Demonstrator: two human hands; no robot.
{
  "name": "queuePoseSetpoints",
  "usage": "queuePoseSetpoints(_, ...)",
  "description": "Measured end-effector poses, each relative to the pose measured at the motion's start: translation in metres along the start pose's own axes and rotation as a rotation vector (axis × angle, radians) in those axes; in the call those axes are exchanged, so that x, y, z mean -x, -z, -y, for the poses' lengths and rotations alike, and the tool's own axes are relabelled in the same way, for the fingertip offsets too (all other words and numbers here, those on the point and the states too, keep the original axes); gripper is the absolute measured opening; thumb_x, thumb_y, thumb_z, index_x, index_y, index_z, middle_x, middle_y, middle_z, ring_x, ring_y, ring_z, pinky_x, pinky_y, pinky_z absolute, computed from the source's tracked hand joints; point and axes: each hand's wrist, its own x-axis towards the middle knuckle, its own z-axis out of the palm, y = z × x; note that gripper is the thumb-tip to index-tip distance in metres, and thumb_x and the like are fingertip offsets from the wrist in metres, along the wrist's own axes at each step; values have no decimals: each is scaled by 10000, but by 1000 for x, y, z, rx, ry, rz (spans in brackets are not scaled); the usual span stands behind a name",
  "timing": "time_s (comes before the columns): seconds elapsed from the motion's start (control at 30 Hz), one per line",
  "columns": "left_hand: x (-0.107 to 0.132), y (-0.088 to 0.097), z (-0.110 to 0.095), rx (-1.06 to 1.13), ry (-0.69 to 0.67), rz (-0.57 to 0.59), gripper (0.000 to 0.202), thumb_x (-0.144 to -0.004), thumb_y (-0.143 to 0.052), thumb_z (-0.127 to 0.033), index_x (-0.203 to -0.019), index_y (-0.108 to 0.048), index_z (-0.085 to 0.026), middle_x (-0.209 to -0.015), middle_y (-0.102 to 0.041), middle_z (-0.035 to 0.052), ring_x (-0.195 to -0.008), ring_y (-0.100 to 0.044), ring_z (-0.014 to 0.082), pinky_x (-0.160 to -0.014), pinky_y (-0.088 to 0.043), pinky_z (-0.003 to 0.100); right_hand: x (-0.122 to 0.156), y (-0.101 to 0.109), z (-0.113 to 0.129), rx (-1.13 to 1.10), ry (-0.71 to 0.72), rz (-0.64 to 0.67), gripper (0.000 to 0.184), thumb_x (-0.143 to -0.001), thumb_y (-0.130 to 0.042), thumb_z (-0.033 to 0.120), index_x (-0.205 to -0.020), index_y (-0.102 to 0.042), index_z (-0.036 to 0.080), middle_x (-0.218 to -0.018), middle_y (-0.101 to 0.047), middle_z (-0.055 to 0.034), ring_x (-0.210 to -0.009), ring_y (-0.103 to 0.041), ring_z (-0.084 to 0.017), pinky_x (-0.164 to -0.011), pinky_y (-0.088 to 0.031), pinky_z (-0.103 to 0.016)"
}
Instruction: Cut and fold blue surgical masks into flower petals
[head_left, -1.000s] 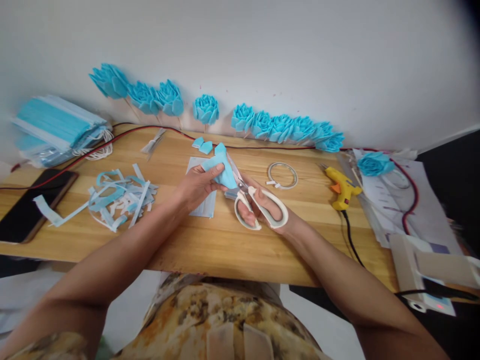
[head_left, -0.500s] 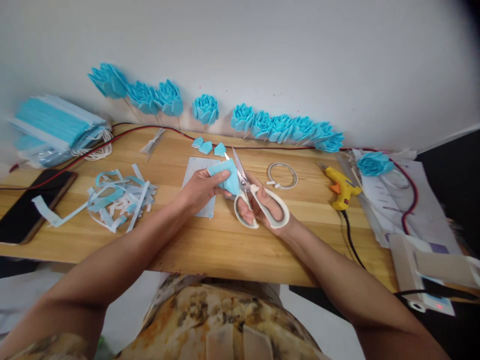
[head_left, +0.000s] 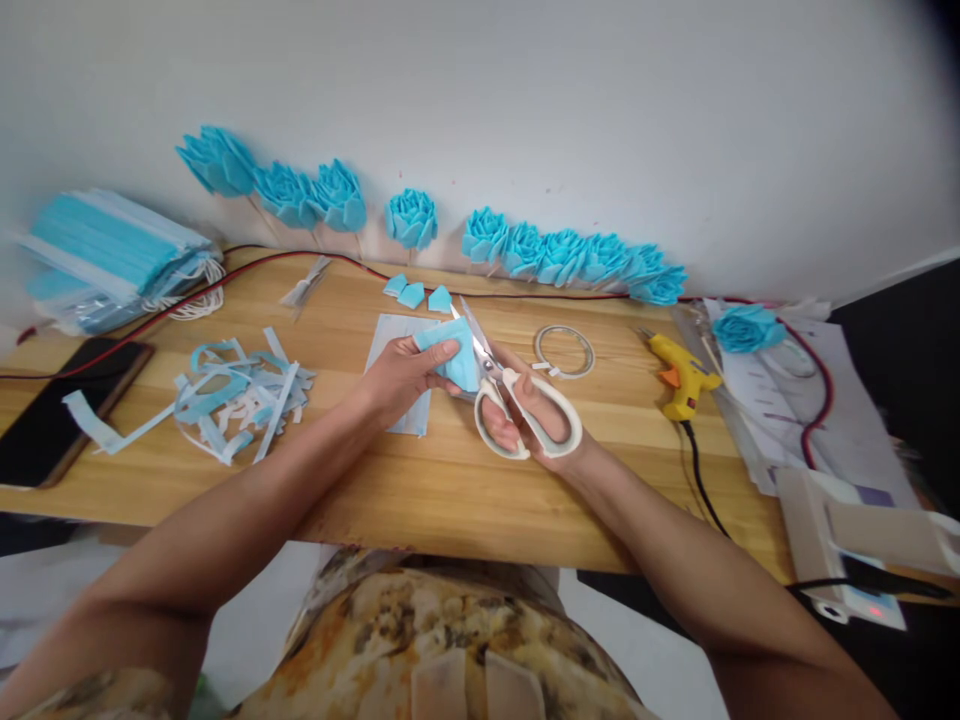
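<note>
One blue piece [head_left: 463, 365] is being pinched by the left hand [head_left: 409, 378]; the right hand [head_left: 531, 402] is gripping parted scissors [head_left: 488, 369] at its edge. Both are apparently performing a cutting step; the next snip is requiring aligned blades.

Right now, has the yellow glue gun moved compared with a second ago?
No, the yellow glue gun hasn't visibly moved: against the pale ring, it lies in the same place, to its right on the wooden table.

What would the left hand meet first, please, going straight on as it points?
Beyond its blue piece, the left hand would probably meet the scissors held by the right hand; depth is unclear.
</note>
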Motion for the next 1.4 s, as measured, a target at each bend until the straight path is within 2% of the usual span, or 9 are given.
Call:
queuePoseSetpoints(0.43,-1,-1,0,4,-16,-26,374,-598,-930,-402,-746,-750,-110,-662,-737,44,-588,-661,134,-515,-579,223,0,-3,3,-12,-31,-14,777,-847,-685,595,-1490,-400,263,-625,-540,65,-408,-363,-65,-348,-304,-178)
queuePoseSetpoints(0.6,0,-1,1,-12,-13,-20,368,-608,-922,-406,-748,-746,-115,-670,-738,46,-584,-664,134,-528,-580,227,0,-3,5,0,-31,60,720,-890,-604,629,-1475,-400,261,-686,-568,39,-495,-438,-98,-428,-388,-216)
queuePoseSetpoints(0.73,0,-1,4,-61,17,9,361,-619,-915,-411,-728,-744,-112,-676,-743,59,-580,-658,126,-544,-577,219,0,-1,5,-19,-61,58,721,-879,-606,646,-1452,-404,258,-719,-580,29,-524,-448,-105,-460,-406,-231)
queuePoseSetpoints(0.87,0,-1,6,-85,24,-2,360,-619,-914,-410,-735,-747,-113,-695,-750,63,-593,-658,125,-554,-579,219,0,-1,5,-32,-60,31,721,-877,-616,636,-1451,-397,259,-689,-572,34,-513,-441,-109,-456,-385,-233)
queuePoseSetpoints(1.07,-1,-1,5,-93,22,-12,367,-613,-912,-419,-732,-743,-116,-711,-754,69,-594,-655,130,-552,-573,233,0,-3,6,-47,-44,-10,654,-875,-638,611,-1388,-467,244,-675,-560,42,-478,-394,-87,-414,-351,-208)
queuePoseSetpoints(1.17,-1,-1,6,-97,29,-22,372,-596,-920,-420,-708,-737,-115,-706,-755,67,-579,-652,127,-546,-575,233,-1,-4,5,-29,-24,-14,681,-841,-665,633,-1362,-490,232,-638,-539,62,-436,-354,-73,-369,-320,-196)
queuePoseSetpoints(1.3,0,-1,3,-97,27,-49,391,-584,-926,-423,-749,-756,-112,-720,-759,64,-599,-676,141,-535,-586,232,-1,-6,9,121,19,-34,772,-824,-667,656,-1414,-440,212,-619,-525,75,-411,-363,-69,-362,-307,-200)
queuePoseSetpoints(1.4,1,-1,1,-72,21,-99,384,-569,-937,-388,-777,-759,-119,-716,-755,43,-599,-682,143,-520,-591,234,-1,-2,27,440,38,-92,838,-784,-701,656,-1445,-411,231,-689,-582,49,-485,-470,-95,-436,-375,-222)
